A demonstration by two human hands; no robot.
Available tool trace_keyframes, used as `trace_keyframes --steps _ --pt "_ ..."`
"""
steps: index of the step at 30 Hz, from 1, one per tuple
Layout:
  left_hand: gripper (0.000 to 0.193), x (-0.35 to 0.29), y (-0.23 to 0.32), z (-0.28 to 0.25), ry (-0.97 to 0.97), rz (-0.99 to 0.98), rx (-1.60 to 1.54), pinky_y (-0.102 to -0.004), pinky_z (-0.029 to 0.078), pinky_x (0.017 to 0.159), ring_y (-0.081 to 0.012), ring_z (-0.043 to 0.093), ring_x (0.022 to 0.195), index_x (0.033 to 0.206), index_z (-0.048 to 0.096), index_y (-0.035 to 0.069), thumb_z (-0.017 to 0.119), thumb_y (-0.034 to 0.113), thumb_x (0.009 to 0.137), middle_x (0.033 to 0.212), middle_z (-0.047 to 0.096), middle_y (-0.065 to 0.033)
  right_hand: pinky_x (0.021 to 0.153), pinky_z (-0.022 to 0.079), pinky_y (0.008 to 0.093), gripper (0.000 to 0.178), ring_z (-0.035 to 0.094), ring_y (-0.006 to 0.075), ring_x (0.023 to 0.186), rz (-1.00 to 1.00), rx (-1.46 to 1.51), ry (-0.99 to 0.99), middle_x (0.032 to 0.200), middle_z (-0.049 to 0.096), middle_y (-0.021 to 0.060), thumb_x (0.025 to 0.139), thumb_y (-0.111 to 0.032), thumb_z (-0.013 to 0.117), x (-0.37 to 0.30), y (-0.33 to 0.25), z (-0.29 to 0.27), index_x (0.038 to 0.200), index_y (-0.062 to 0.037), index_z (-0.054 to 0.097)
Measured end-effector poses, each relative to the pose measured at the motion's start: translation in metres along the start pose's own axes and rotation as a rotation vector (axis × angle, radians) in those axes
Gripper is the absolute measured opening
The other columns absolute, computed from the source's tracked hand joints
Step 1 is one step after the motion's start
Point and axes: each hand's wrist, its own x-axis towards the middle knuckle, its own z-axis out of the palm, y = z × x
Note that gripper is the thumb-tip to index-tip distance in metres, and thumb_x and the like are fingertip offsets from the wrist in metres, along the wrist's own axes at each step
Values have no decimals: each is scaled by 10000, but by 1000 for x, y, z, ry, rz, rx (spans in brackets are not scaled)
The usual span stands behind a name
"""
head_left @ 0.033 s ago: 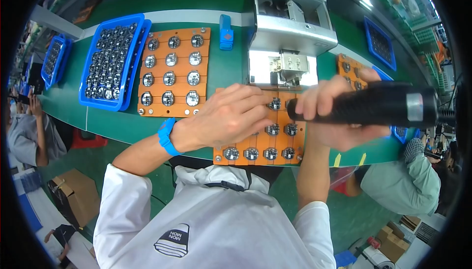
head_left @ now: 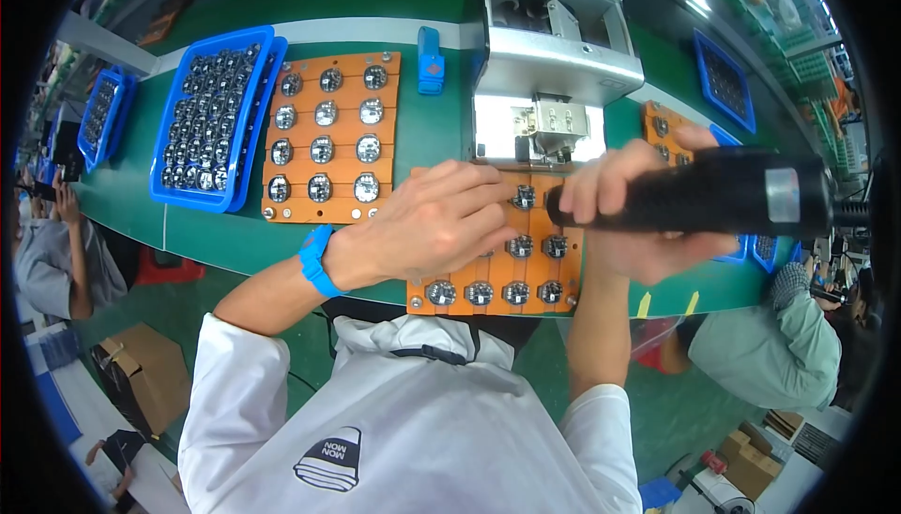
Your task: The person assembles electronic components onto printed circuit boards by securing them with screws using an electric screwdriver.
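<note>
An orange fixture board with rows of round silver and black circuit parts lies in front of me. My left hand, a blue strap at its wrist, rests over the board's left side. Its fingers are bent and pressed together; whatever lies beneath the fingertips is hidden. Wrapped round a thick black electric screwdriver, my right hand is raised above the board's right edge. The tool lies nearly level, corded end to the right. No bit shows at its left end. One circuit part sits between the hands.
A second filled orange board lies left, beside a blue tray of round parts. Behind my hands stands a metal machine. A blue strap lies left of it. Another orange board is at right. People sit on both sides.
My right hand and the screwdriver have shifted very slightly to the left and up. The left hand has barely moved.
</note>
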Motion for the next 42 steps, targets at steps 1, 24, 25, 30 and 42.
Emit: trace_keyframes --steps 1,24,25,30,42 --pt "216 -2 -2 0 -36 36 56 -360 502 788 -252 625 1015 901 656 19 758 151 765 1082 673 -103 576 506 357 968 561 233 561 17 -24 -14 716 561 144 787 -852 382 0 4 -5 1318 -51 258" --pt "250 -4 -1 -1 -150 66 58 -402 460 940 -293 570 1109 807 642 27 695 269 835 1051 663 -122 533 493 341 918 546 212 562 139 -270 -169 696 550 118 752 -828 496 -5 21 -9 1256 -69 385" --pt "252 -4 -1 -2 -157 66 56 -401 458 941 -294 567 1114 814 644 27 690 273 840 1058 663 -123 538 495 341 945 546 211 563 138 -255 -224 687 548 118 755 -824 498 -4 20 -10 1303 -66 363" --pt "253 -4 -1 0 -156 58 50 -394 457 942 -290 562 1117 824 647 28 681 277 853 1063 662 -120 548 496 348 1028 545 211 560 195 -352 -82 679 547 119 763 -823 488 -10 11 3 1414 -63 256" --pt "241 -5 -1 0 -149 43 41 -389 462 931 -280 568 1094 817 653 37 685 273 848 1063 661 -104 543 487 336 957 540 201 570 151 -362 -93 721 547 111 775 -809 501 -12 14 3 1372 -94 284"
